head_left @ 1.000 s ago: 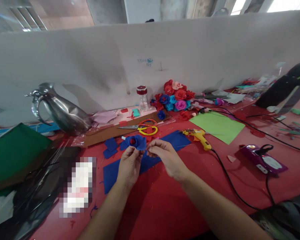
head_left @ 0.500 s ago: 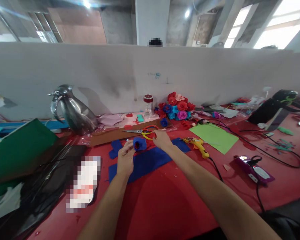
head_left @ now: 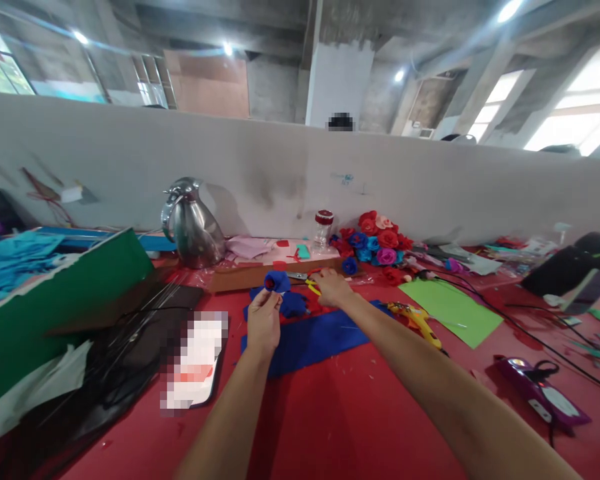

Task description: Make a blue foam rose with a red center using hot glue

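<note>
- head view: left hand pinches the blue flower from below, presumably to spare its shape, beyond the left half of the blue strip.
- beyond the strip's middle, right hand curls over the scissors; whether it grips them, i cannot tell.

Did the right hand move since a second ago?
Yes. The right hand has moved forward, from over the blue strip to the scissors beyond it.

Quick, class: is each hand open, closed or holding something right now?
Left hand: closed, holding a flower.
Right hand: at the scissors; whether closed cannot be told.
</note>
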{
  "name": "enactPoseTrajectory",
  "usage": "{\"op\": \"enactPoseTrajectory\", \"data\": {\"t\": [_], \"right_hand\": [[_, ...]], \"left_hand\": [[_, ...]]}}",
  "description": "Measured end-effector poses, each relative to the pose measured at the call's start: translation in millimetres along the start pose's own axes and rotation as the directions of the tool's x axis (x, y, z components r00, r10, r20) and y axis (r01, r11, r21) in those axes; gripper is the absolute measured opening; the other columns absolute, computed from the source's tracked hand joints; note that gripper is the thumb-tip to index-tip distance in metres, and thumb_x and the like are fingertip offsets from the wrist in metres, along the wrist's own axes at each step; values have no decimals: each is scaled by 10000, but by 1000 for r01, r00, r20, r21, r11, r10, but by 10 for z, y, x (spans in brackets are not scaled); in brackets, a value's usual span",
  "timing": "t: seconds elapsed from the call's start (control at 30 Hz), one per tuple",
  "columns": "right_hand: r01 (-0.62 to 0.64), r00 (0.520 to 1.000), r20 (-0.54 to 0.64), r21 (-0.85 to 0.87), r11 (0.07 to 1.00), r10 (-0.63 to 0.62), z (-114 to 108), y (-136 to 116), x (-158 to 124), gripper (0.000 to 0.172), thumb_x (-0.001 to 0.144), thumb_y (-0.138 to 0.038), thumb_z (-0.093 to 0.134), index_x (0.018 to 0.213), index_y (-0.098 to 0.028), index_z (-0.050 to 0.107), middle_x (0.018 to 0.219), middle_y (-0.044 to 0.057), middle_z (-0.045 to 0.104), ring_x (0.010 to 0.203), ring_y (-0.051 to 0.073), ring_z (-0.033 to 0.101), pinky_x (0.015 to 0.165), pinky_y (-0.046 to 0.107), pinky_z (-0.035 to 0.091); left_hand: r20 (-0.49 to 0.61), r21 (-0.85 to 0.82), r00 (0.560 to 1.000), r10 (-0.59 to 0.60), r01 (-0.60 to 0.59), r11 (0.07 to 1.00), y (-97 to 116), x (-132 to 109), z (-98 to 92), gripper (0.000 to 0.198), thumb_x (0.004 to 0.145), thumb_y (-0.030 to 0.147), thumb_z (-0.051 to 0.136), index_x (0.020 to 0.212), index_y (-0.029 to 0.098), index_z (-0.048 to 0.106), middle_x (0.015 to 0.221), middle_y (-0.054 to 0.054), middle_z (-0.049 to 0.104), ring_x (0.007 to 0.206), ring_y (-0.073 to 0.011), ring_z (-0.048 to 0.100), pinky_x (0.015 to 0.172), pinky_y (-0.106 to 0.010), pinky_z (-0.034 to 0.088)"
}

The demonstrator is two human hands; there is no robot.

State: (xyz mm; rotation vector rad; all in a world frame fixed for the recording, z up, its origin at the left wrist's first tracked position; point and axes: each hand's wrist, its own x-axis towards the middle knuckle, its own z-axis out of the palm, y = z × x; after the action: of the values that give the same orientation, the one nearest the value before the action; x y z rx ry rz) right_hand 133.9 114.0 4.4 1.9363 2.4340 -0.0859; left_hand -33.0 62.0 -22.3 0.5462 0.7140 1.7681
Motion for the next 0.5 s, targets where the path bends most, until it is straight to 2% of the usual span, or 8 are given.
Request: {"op": "enactPoseTrajectory", "data": {"t": [0.1, 0.2, 0.37, 0.5], "right_hand": [[-45, 999, 6, -43, 998, 45, -3, 69, 44, 541, 779, -187, 607, 1300, -135, 475, 1261, 205, 549, 1141, 312, 561, 893, 384, 450], [-36, 999, 13, -86, 996, 38, -16, 130, 84, 476, 820, -144, 550, 1289, -127, 468, 1228, 198, 580, 1102, 281, 593, 875, 358, 458], [2, 1000, 6, -142, 990, -2, -134, 106, 89, 584, 769, -59, 585, 1322, -169, 436, 1191, 170, 622, 1101, 278, 600, 852, 347, 475], [7, 998, -57, -106, 994, -14, -332, 18, 45, 597, 826, -73, 509, 1385, -248, 394, 1193, 156, 631, 1109, 292, 597, 878, 409, 472]], "left_hand": [[-2, -21, 1000, -9, 9, 1000, 17, -6, 3, 288, 440, 260, 858, 584, 162, 629, 520, 63, 564, 527, -49, 510, 581, -186, 407], [-8, -31, 1000, -16, 16, 999, 18, -10, 11, 297, 435, 256, 864, 568, 159, 616, 502, 67, 547, 512, -46, 495, 560, -180, 393], [-11, -32, 1000, -17, 16, 999, 22, -11, 16, 296, 467, 251, 864, 536, 158, 592, 487, 69, 527, 492, -44, 466, 532, -179, 377], [9, -31, 1000, -27, 27, 999, 33, -20, 16, 286, 454, 251, 872, 570, 165, 625, 518, 60, 565, 515, -49, 485, 556, -183, 397]]}}
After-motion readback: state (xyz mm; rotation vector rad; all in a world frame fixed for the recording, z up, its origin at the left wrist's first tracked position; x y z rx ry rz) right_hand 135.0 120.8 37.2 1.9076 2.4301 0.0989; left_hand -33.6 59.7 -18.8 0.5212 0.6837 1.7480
